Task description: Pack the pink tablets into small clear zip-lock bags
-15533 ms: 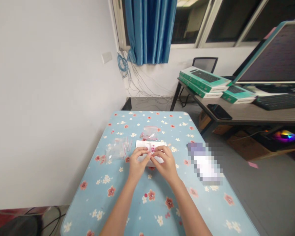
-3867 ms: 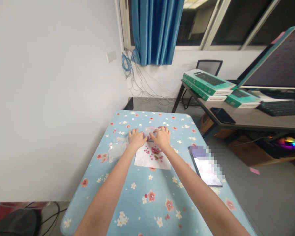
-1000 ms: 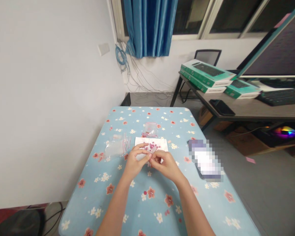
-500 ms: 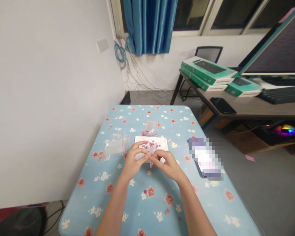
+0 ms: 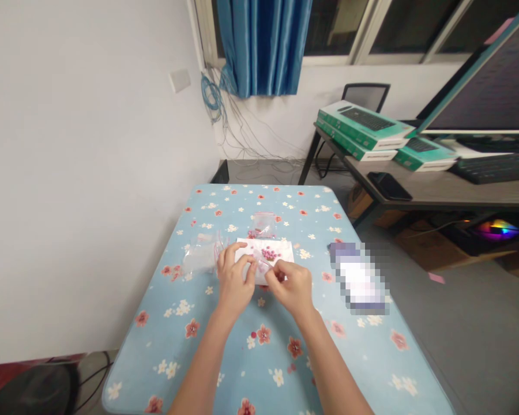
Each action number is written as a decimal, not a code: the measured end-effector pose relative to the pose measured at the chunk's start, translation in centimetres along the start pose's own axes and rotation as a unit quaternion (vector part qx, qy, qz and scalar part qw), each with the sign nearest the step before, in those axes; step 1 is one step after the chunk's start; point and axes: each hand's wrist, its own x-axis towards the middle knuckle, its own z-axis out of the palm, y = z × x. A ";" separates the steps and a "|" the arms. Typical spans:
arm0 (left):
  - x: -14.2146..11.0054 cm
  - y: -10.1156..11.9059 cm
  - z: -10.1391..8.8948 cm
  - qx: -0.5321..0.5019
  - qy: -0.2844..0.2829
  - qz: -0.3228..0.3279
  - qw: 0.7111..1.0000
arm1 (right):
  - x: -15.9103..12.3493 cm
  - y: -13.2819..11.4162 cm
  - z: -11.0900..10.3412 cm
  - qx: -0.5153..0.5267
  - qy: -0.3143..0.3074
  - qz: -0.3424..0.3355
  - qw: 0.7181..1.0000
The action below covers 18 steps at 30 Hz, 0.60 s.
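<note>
My left hand (image 5: 234, 280) and my right hand (image 5: 294, 286) are close together over a white sheet (image 5: 286, 248) on the table. A small clear plastic bag (image 5: 263, 264) stretches between them, with my left thumb and forefinger closed on one side and my right fingers pinching the other. Small pink-red beads (image 5: 269, 253) lie in a cluster on the sheet, just beyond the bag. Behind the sheet rests a clear zip bag (image 5: 264, 223) with more reddish beads at its near end. Larger clear bags (image 5: 199, 256) lie left of my left hand.
A flower-patterned blue cloth covers the table (image 5: 164, 340). A phone (image 5: 358, 279) with a blurred screen lies at the right side. Beyond the table's right edge, a desk (image 5: 436, 190) holds keyboard boxes (image 5: 363, 127), a keyboard and a monitor. A wall runs along the left.
My hands have drawn slightly apart, and the right hand has turned more knuckles-up. The plastic bag now slants between them, and more of the bead cluster shows.
</note>
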 end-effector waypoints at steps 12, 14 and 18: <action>0.1 -0.8 -0.3 -0.098 -0.011 0.033 0.995 | 0.6 0.9 -0.7 0.034 -0.008 -0.014 0.999; 0.1 -0.9 -0.3 -0.097 -0.051 0.052 0.993 | 0.6 1.1 -0.8 0.052 -0.028 -0.025 0.998; -0.2 -0.9 0.2 -0.056 -0.105 0.084 0.989 | 0.7 1.1 -1.0 0.069 -0.051 -0.067 0.994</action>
